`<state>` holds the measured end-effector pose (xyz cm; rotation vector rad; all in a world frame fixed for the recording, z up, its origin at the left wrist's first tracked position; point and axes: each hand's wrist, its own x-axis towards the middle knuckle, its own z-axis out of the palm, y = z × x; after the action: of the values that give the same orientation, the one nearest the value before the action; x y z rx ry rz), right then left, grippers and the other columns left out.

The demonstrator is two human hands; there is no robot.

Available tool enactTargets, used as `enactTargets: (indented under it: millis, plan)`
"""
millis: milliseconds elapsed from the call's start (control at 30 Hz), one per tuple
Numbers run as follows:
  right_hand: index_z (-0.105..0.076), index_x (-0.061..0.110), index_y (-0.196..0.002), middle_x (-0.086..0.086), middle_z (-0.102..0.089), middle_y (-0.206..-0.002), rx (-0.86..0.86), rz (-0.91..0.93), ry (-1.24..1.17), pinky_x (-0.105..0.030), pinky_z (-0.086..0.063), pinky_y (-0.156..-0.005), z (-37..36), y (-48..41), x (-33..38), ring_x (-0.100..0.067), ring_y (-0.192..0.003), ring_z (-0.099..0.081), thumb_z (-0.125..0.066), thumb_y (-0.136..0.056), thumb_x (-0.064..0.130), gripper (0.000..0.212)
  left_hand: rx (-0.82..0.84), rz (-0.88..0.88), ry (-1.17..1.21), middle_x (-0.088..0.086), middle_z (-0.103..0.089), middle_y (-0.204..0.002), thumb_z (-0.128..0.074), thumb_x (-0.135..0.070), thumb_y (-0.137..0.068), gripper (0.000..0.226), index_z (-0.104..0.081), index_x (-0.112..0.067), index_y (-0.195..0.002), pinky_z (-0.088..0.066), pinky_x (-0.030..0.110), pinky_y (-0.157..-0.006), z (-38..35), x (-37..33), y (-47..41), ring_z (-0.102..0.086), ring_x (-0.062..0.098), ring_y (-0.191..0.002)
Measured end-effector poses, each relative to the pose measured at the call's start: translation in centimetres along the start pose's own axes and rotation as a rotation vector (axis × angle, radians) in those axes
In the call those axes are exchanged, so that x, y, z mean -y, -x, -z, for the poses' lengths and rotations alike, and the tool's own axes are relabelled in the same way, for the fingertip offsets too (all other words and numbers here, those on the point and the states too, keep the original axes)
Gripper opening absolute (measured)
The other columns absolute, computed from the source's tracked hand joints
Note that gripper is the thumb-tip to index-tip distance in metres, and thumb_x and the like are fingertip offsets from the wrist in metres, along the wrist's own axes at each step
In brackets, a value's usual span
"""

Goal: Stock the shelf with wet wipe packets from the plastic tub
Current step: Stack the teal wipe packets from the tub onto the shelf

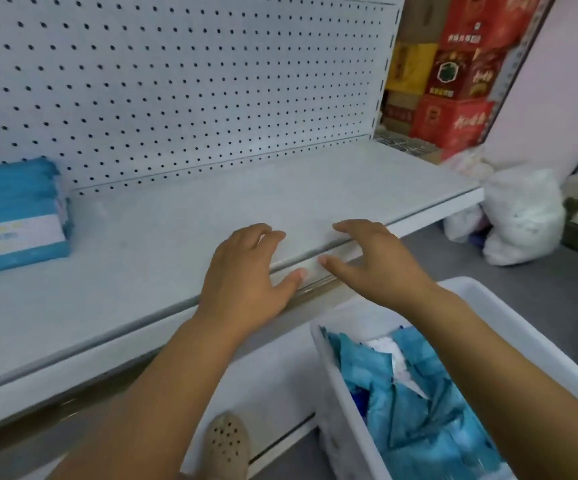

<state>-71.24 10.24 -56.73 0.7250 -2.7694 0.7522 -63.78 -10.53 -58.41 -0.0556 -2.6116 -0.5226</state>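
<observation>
While both hold nothing, the left hand [246, 271] and the right hand [374, 261] hover side by side at the front edge of the flat white metal shelf [211, 202], fingers spread and loosely bent; whether the fingertips touch the shelf I cannot tell. Just under the right forearm stands the white rectangular plastic tub [332, 393], heaped with crumpled blue wet wipe packets [419, 393]. Far left on the shelf, near the white perforated back panel [176, 81], lies a neat stack of blue-and-white packets [14, 220], well apart from the hands. This looks like a pause between placements, with most of the shelf unfilled. The next move likely calls for reaching down into the tub, gripping packets and setting them squarely beside the stack. Red cardboard cartons [460, 98] and white plastic bags [519, 216] lie beyond the shelf's right end.
</observation>
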Motion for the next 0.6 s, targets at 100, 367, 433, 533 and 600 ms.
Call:
enactTargets:
  millis: [100,367,433,533,600]
  plan:
    - [-0.051,0.025,-0.142,0.006,-0.055,-0.141,-0.015,-0.087,0.022,-0.023,-0.037,-0.103,0.5,3.0,-3.6,-0.012,-0.133,-0.044,-0.066,-0.088,0.055,0.063,-0.006,-0.049,0.064,-0.003,-0.057,-0.135,-0.067,-0.051,-0.088,0.053,-0.061,-0.02,-0.131,-0.038,0.035,-0.103,-2.8,-3.0,0.5,-0.051,0.019,-0.122]
    - [-0.051,0.025,-0.142,0.005,-0.053,-0.145,0.055,-0.249,0.071,-0.029,-0.037,-0.109,1.0,9.4,-10.8,-0.014,-0.136,-0.043,-0.065,-0.088,0.056,0.064,0.213,-0.18,0.177,-0.004,-0.053,-0.139,-0.065,-0.046,-0.093,0.051,-0.057,-0.019,-0.135,-0.042,0.04,-0.109,-9.8,-5.7,4.4,-0.045,0.016,-0.129]
    - [-0.051,0.025,-0.142,0.004,-0.052,-0.146,0.138,-0.274,0.04,-0.03,-0.036,-0.11,-0.3,10.3,-11.9,-0.015,-0.135,-0.045,-0.068,-0.089,0.051,0.062,0.329,-0.148,0.14,-0.005,-0.049,-0.146,-0.063,-0.049,-0.094,0.055,-0.054,-0.021,-0.141,-0.034,0.039,-0.113,-10.9,-5.1,5.2,-0.042,0.016,-0.134]
    - [-0.052,0.025,-0.141,0.004,-0.053,-0.146,0.307,-0.303,-0.023,-0.024,-0.035,-0.104,-3.2,11.0,-13.0,-0.015,-0.133,-0.048,-0.072,-0.088,0.044,0.06,0.452,-0.042,0.101,-0.004,-0.039,-0.157,-0.06,-0.053,-0.094,0.065,-0.044,-0.022,-0.149,-0.028,0.039,-0.116,-12.2,-3.8,6.2,-0.034,0.018,-0.143]
    - [-0.053,0.024,-0.14,0.003,-0.056,-0.143,0.416,-0.323,-0.092,-0.021,-0.038,-0.099,-5.4,10.8,-13.5,-0.014,-0.13,-0.051,-0.075,-0.087,0.043,0.061,0.505,0.032,0.113,0.0,-0.033,-0.161,-0.06,-0.055,-0.093,0.072,-0.038,-0.021,-0.153,-0.026,0.042,-0.121,-12.8,-2.9,6.8,-0.03,0.02,-0.147]
